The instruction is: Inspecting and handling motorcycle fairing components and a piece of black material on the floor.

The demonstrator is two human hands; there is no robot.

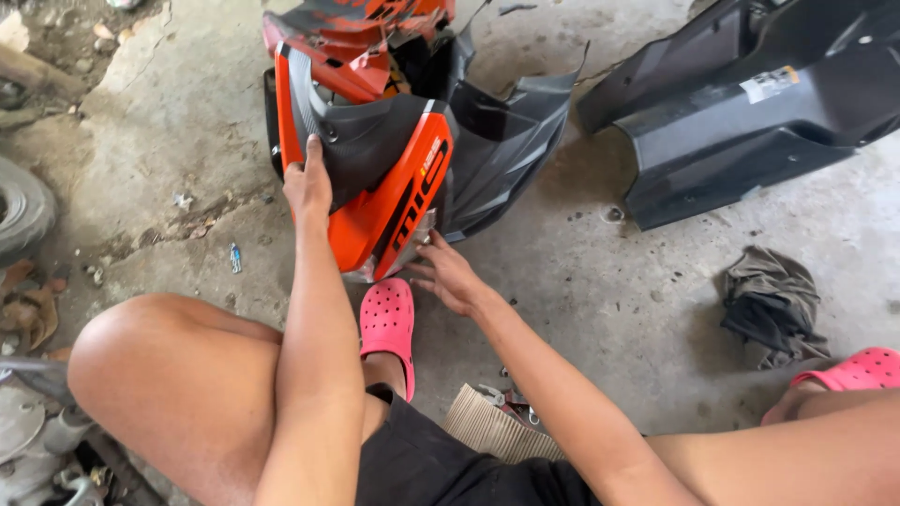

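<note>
The left hand [307, 187] is gripping the orange panel [375, 187] standing on the concrete floor [600, 300], the right hand [448, 276] is fingering its bottom edge loosely, unclenched; the cracked plastic could slip or snap.

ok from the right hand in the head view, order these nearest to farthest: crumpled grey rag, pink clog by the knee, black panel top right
Measured from the right hand:
1. Pink clog, just beside it to the left, on the floor.
2. Crumpled grey rag, off to the right.
3. Black panel, far upper right on the concrete.
</note>
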